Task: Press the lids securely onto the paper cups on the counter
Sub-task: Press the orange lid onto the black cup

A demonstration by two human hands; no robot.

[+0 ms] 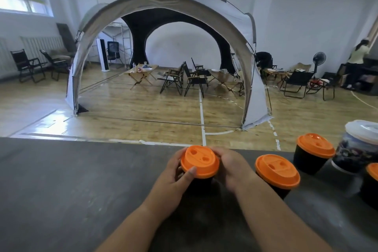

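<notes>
A black paper cup (pixel 201 185) with an orange lid (pixel 199 161) stands on the dark grey counter (pixel 61 190) near its far edge. My left hand (pixel 173 178) curls round the cup's left side, thumb on the lid's front rim. My right hand (pixel 233 168) wraps the right side, fingers at the lid's edge. To the right stand a second lidded black cup (pixel 278 172) and a third (pixel 313 152). A fourth orange lid (pixel 373 172) shows at the right frame edge.
A large printed cup with a clear lid (pixel 358 145) stands at the far right of the counter. Beyond the counter lie a wooden floor, a dome tent (pixel 169 6), folding chairs and tables. A person (pixel 358 61) stands far right by the wall.
</notes>
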